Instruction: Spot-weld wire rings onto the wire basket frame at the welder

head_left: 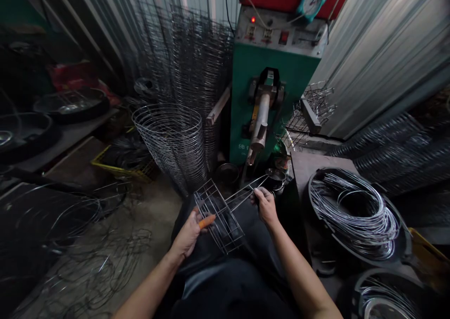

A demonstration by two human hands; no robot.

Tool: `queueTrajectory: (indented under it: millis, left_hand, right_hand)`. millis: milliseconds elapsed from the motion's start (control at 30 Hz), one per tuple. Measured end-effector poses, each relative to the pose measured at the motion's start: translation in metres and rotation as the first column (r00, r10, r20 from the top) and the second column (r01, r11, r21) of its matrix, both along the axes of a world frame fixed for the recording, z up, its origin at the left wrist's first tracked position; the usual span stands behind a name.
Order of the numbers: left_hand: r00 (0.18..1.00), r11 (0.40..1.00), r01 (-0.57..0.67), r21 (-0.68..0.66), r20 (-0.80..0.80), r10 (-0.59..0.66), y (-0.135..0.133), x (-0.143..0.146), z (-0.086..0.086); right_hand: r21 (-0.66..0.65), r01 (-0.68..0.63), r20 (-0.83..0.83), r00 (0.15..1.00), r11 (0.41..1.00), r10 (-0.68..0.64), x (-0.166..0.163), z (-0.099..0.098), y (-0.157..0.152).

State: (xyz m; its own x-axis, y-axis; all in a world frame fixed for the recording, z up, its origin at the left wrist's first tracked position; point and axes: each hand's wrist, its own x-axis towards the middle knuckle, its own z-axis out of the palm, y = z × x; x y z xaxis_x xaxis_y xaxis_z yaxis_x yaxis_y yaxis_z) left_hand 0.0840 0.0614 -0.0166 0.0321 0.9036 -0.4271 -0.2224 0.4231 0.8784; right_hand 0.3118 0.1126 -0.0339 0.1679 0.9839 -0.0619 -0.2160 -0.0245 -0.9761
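A rectangular wire grill basket (220, 216) rests over my lap, made of welded steel rods. My left hand (189, 232) grips its near side along with an orange-handled tool (207, 221), whose metal end is hidden behind the wires. My right hand (266, 206) is closed around the long wire handle rods (242, 192) that run from the basket towards the far right. Dark trousers (225, 272) lie under the basket.
A green welding machine (267, 99) stands directly ahead. Stacked wire forms (168, 141) rise to its left. A wire coil (355, 216) sits in a black tub at right. Loose wire (98, 263) covers the floor at left.
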Motion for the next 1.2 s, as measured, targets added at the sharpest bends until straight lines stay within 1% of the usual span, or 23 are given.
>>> queueTrajectory:
  millis: [33, 67, 100, 133, 167, 200, 233, 267, 300, 367, 433, 500, 600, 700, 867, 1067, 1200]
  left_hand:
    - [0.989, 0.995, -0.037, 0.089, -0.139, 0.049, 0.001, -0.003, 0.002]
    - [0.945, 0.976, -0.066, 0.21, -0.302, 0.128, 0.003, -0.005, 0.006]
    - [0.86, 0.937, -0.057, 0.343, -0.46, 0.221, 0.006, -0.006, 0.011]
    - [0.75, 0.888, 0.007, 0.459, -0.591, 0.299, 0.009, -0.005, 0.019]
    - [0.639, 0.837, 0.123, 0.533, -0.688, 0.344, 0.012, -0.002, 0.027]
    - [0.544, 0.784, 0.266, 0.56, -0.759, 0.358, 0.015, 0.004, 0.037]
    - [0.462, 0.731, 0.412, 0.544, -0.816, 0.346, 0.019, 0.012, 0.046]
    - [0.388, 0.678, 0.541, 0.497, -0.863, 0.324, 0.023, 0.022, 0.054]
    - [0.319, 0.632, 0.639, 0.439, -0.898, 0.302, 0.027, 0.033, 0.06]
    - [0.201, 0.575, 0.75, 0.327, -0.941, 0.273, 0.035, 0.054, 0.066]
    - [0.128, 0.556, 0.792, 0.252, -0.959, 0.253, 0.042, 0.07, 0.066]
    - [0.107, 0.543, 0.809, 0.226, -0.964, 0.242, 0.048, 0.078, 0.063]
    - [0.125, 0.509, 0.828, 0.233, -0.963, 0.237, 0.055, 0.081, 0.058]
    - [0.125, 0.482, 0.845, 0.231, -0.962, 0.243, 0.063, 0.08, 0.058]
    - [0.082, 0.468, 0.865, 0.18, -0.972, 0.222, 0.077, 0.083, 0.063]
    - [0.084, 0.447, 0.875, 0.187, -0.967, 0.24, 0.095, 0.085, 0.063]
    - [0.077, 0.45, 0.875, 0.179, -0.969, 0.235, 0.107, 0.086, 0.063]
  right_hand:
    - [0.005, -0.004, 0.009, 1.0, 1.0, 0.004, -0.001, 0.001, -0.001]
    - [0.01, -0.006, 0.014, 1.0, 1.0, 0.006, -0.002, 0.002, -0.002]
    - [0.013, -0.009, 0.016, 1.0, 1.0, 0.009, -0.003, 0.003, -0.003]
    - [0.015, -0.014, 0.016, 1.0, 1.0, 0.014, -0.004, 0.004, -0.003]
    - [0.016, -0.022, 0.016, 1.0, 1.0, 0.021, -0.005, 0.005, -0.003]
    - [0.019, -0.027, 0.017, 0.999, 0.999, 0.027, -0.006, 0.006, -0.003]
    - [0.025, -0.035, 0.022, 0.999, 0.999, 0.034, -0.007, 0.007, -0.004]
    - [0.034, -0.041, 0.028, 0.999, 0.999, 0.04, -0.008, 0.008, -0.004]
    - [0.042, -0.049, 0.038, 0.998, 0.998, 0.047, -0.009, 0.009, -0.004]
    - [0.051, -0.055, 0.055, 0.997, 0.997, 0.052, -0.009, 0.01, -0.005]
    - [0.041, -0.053, 0.048, 0.998, 0.998, 0.051, -0.007, 0.01, -0.005]
    - [0.022, -0.046, 0.023, 0.999, 0.999, 0.046, -0.004, 0.008, -0.004]
    - [0.01, -0.043, -0.005, 0.999, 0.999, 0.043, 0.001, 0.005, 0.001]
    - [0.008, -0.04, -0.027, 0.999, 0.999, 0.04, 0.004, 0.002, 0.007]
    - [-0.008, -0.03, -0.067, 0.997, 1.0, 0.029, 0.005, 0.0, 0.019]
    - [0.001, -0.013, -0.131, 0.991, 1.0, 0.013, 0.004, -0.002, 0.033]
    - [-0.009, 0.003, -0.148, 0.989, 1.0, -0.004, 0.004, 0.0, 0.044]
